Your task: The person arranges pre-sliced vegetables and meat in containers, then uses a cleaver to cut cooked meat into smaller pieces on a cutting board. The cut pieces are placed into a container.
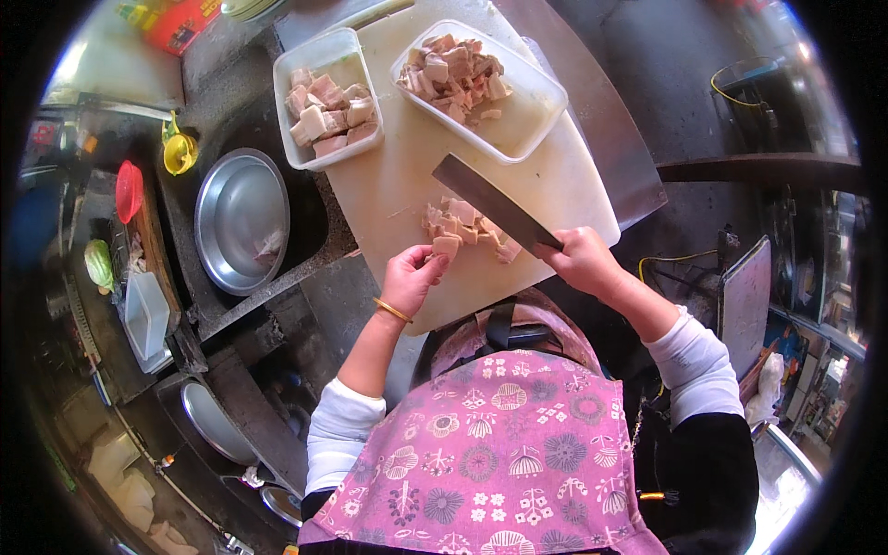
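My right hand grips the handle of a cleaver, its broad blade slanting up and left over a white cutting board. Between the thumb and fingers of my left hand is a piece of pale meat. Several cut meat pieces lie in a small pile on the board, partly under the blade. Beyond them a clear plastic container holds a heap of smaller meat pieces. Larger meat chunks fill part of another plastic container at the board's far left.
A metal basin sits in the dark sink left of the board. Farther left are a red plastic bowl, an upright plastic container and a green vegetable. A steel table edge extends beyond the board's right side.
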Demonstrator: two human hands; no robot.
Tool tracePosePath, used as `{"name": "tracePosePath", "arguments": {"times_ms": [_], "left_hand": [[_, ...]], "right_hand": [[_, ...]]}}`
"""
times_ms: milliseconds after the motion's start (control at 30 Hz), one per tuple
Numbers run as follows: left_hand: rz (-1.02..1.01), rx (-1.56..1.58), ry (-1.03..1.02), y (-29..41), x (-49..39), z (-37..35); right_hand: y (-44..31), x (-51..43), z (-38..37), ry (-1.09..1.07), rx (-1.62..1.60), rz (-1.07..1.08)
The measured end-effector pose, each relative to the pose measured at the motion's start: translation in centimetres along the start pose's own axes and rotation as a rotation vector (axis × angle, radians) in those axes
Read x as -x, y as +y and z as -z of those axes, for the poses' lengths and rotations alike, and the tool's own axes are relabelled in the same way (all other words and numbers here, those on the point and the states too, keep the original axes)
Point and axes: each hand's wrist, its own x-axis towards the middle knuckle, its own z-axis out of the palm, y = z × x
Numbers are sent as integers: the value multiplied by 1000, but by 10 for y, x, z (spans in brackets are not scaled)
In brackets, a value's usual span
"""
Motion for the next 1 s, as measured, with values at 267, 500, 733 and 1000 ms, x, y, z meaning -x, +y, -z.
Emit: {"name": "tracePosePath", "arguments": {"times_ms": [267, 500, 733, 1000], "left_hand": [[-633, -1141, 210, 34, -23, -17], [-918, -1207, 106, 7, -62, -21], [-754, -1055, 31, -7, -50, -17], [-940, -902, 81, -35, -54, -38]], "right_hand": [[6, 24, 10, 31, -262, -244], [36, 54, -14, 408, 339, 87], [71, 95, -25, 70, -874, -517], [67, 63, -86, -201, -882, -372]]}}
